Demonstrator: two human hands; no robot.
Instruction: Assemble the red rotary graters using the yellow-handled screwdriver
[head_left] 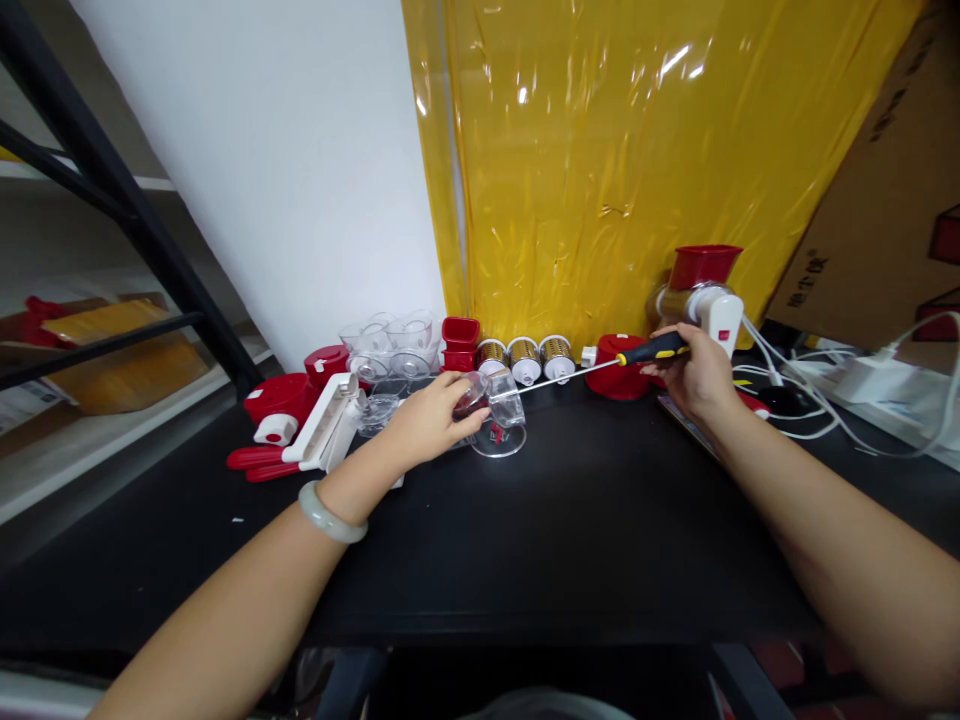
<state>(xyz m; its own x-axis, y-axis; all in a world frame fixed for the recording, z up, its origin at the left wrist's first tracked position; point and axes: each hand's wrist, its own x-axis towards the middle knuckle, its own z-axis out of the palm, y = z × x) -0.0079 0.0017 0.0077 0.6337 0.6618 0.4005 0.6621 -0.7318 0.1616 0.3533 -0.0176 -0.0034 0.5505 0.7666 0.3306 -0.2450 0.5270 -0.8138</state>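
Note:
My left hand (429, 418) grips a clear plastic housing (496, 420) that stands on the black table (570, 520), fingers curled over its left side. My right hand (694, 375) is closed round the black and yellow handle of a long screwdriver (600, 368). The thin metal shaft runs left, and its tip reaches the top of the clear housing. A pale bangle sits on my left wrist.
Behind the housing stand clear cups (390, 340), red caps (460, 343), three metal drums (525, 357) and a red and white assembled grater (705, 290). White and red parts (300, 430) lie at left. Cables and a power strip (862, 390) lie at right. Yellow sheet behind.

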